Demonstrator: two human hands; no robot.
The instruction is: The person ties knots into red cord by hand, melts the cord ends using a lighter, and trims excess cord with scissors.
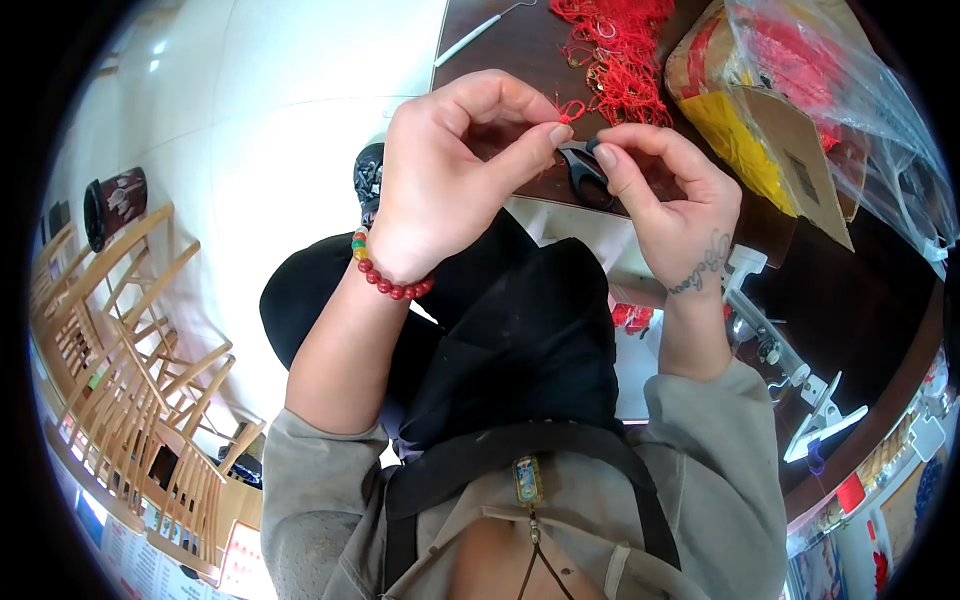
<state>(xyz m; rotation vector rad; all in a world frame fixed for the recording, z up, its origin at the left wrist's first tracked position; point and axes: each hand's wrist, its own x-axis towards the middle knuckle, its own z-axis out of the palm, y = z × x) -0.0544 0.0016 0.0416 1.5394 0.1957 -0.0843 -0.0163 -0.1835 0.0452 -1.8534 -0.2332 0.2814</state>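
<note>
Red cord (571, 110), likely light, limp: your left hand (440, 180) is pinching it aptly beside the loop, your right hand (685, 190) something dark (592, 146).

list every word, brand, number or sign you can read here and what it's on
No text can be read with certainty.
Right wrist tattoo: cursive lettering, too blurred.
White printed panel, lower left: print too small.
Cardboard flap: small dark print, too small.
</note>
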